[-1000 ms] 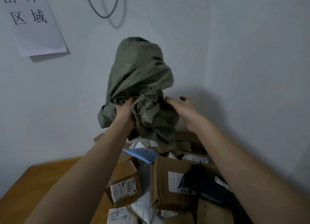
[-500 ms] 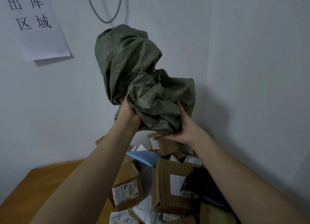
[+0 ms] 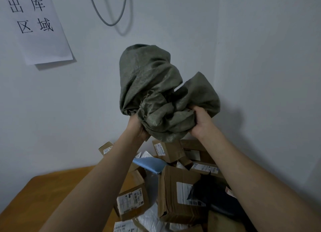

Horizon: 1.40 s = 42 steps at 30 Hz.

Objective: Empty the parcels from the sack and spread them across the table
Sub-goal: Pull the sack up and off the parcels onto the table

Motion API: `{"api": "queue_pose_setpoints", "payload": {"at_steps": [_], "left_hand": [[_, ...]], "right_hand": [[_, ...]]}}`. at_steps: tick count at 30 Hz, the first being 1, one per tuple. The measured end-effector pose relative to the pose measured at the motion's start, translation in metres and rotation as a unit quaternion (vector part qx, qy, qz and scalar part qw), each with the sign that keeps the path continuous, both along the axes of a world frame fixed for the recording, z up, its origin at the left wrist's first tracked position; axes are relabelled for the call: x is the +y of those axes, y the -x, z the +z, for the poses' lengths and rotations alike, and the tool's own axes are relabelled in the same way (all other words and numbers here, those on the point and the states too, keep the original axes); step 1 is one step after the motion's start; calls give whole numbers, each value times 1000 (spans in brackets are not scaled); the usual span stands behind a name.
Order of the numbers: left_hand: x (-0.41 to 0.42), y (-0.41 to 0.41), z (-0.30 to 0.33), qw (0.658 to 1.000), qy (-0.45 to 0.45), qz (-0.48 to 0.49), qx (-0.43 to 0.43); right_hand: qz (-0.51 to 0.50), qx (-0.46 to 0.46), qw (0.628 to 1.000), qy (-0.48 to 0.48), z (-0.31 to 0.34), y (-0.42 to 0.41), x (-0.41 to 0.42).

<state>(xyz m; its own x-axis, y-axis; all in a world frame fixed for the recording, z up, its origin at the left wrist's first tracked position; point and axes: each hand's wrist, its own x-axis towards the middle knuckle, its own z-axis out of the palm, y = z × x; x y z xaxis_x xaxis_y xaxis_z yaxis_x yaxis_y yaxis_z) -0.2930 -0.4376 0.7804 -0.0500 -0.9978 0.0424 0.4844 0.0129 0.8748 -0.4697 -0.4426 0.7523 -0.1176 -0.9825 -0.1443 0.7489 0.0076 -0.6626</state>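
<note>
Right hand [image 3: 199,122] now clenched on sack [image 3: 156,92], was cupping; left hand [image 3: 137,127] keeps gripping bunched cloth.

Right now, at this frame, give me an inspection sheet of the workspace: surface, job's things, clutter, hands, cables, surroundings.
Surface: wooden table, bare wood showing at its left side.
Job's things: grey-green sack, crumpled and held up in the air above the pile; parcels heaped together at the table's right side by the wall corner, mostly brown boxes, plus a blue envelope, a black bag and white bags; not spread out.
Clutter: nothing seen.
Hands: left hand grips the sack from below; right hand grips its bunched cloth on the other side.
Cables: grey cable hangs in a loop on the wall.
Surroundings: white walls meeting in a corner; paper sign with printed characters on the left wall.
</note>
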Motion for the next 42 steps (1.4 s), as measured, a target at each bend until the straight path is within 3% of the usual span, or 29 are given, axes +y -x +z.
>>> {"api": "queue_pose_setpoints", "payload": {"at_steps": [5,11,16,20,24,30,34,36,42], "left_hand": [[-7,-16,-7,984,91,26,-154],[-13,-32,-9,930,227,41,-287],[-20,-35,-12,888,192,99,-405],[-23,-35,-12,839,189,139,-490],[-19,-36,-16,816,178,180,-520],[-11,-38,-18,679,260,187,-660],[1,-33,-12,599,307,173,-719],[3,-35,-13,591,302,169,-729],[-1,-39,-29,618,287,105,-724]], "right_hand": [[-67,27,997,-11,1,1,-5],[-60,91,994,29,8,-6,4],[-48,157,986,34,7,-9,3],[-32,156,986,42,11,-12,8],[46,110,992,47,21,-10,27],[143,69,986,45,32,-9,45],[138,58,988,22,24,-13,40],[117,64,991,5,20,-14,37],[6,119,993,-10,17,-11,26]]}}
